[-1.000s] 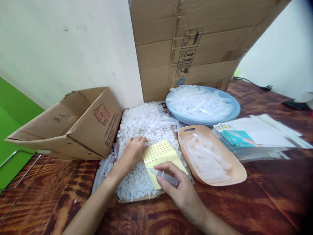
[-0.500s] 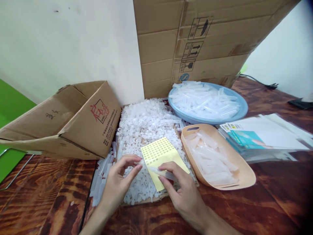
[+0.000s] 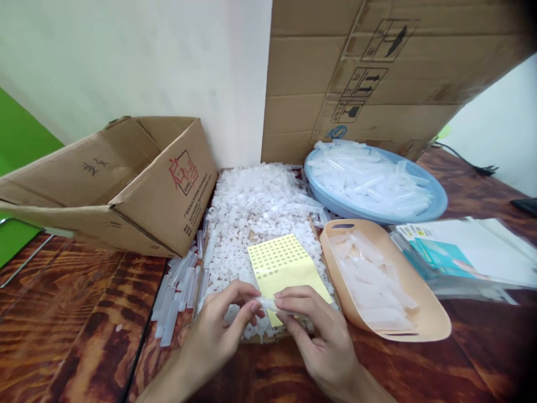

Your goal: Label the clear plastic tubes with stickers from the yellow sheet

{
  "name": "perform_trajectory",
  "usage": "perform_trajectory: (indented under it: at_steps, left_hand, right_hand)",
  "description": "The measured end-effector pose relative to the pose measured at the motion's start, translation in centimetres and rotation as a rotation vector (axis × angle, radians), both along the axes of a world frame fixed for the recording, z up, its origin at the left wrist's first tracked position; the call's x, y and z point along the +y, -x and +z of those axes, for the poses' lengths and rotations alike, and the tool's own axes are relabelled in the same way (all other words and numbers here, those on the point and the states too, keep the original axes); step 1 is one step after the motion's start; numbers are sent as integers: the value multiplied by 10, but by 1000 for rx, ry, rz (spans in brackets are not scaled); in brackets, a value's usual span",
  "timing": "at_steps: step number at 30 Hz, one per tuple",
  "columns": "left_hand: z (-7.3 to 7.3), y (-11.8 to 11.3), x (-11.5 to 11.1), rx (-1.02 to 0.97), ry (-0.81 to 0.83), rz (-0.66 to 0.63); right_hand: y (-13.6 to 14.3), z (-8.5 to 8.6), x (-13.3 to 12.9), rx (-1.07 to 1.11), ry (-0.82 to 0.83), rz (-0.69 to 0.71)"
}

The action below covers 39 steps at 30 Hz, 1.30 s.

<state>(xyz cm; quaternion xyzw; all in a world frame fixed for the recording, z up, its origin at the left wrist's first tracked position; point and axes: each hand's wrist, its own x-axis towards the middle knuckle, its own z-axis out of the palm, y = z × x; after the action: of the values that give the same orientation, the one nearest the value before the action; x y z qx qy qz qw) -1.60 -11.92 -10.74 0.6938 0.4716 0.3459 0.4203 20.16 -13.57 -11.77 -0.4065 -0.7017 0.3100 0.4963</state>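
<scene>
In front of me, my left hand point(image 3: 222, 324) and my right hand point(image 3: 325, 330) meet at a translucent plastic tube point(image 3: 268, 304). My right thumb and fingers are closed round the tube's right part. At its left end my left thumb and forefinger pinch a small clear cap, mostly hidden by the fingertips. Behind and partly under the hands lies a yellow sheet point(image 3: 304, 274) with rows of small round stickers. It rests on a wide heap of small clear caps point(image 3: 247, 207).
A peach tray point(image 3: 436, 327) of translucent tubes stands right of the heap, with a blue basin point(image 3: 438, 207) of more tubes behind. Bagged papers point(image 3: 482, 252) lie far right. An open cardboard box point(image 3: 168, 190) stands left, loose tubes point(image 3: 170, 313) beside it. A large carton point(image 3: 302, 73) stands behind.
My hands have come together; the cap in my left fingers now meets the left end of the tube held in my right. The whole view has shifted slightly.
</scene>
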Motion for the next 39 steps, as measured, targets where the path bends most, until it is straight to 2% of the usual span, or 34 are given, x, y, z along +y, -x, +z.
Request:
perform_trajectory:
  at_steps: [3,5,6,9,11,13,16,18,22,27,29,33,39]
  left_hand:
    - [-2,-2,-5,24,-131,-39]
    - [-1,-2,-6,22,-223,-55]
    - [-1,-1,-6,13,-251,-49]
    - [-1,-1,-5,4,-281,7]
    - [-2,0,-4,2,-288,9]
    - [-2,-1,-3,-14,-303,-17]
    - [-2,0,-2,-39,-325,-58]
    - [-1,1,-2,-33,-329,-53]
    - [-3,3,-1,-3,-347,-15]
    - [-9,-1,-3,-40,-398,-130]
    - [-11,-2,-3,-35,-381,-130]
    - [-8,-1,-4,20,-277,-53]
    - [2,-4,-2,58,-97,-165]
  right_hand:
    - [-4,1,-2,-56,282,37]
    - [-8,2,0,-91,389,76]
    - [-9,2,1,-97,369,79]
    - [-10,1,2,-79,125,-6]
    - [-11,-1,0,-90,27,-59]
    - [-12,-2,-1,-132,93,-43]
    - [-14,-1,1,-184,273,67]
    - [-15,1,4,-189,282,90]
    - [-14,3,5,-133,167,8]
    - [-14,5,4,-122,402,65]
    - [-16,7,6,-125,323,63]
    - [-18,8,8,-154,-43,68]
    - [-15,5,7,-169,-289,129]
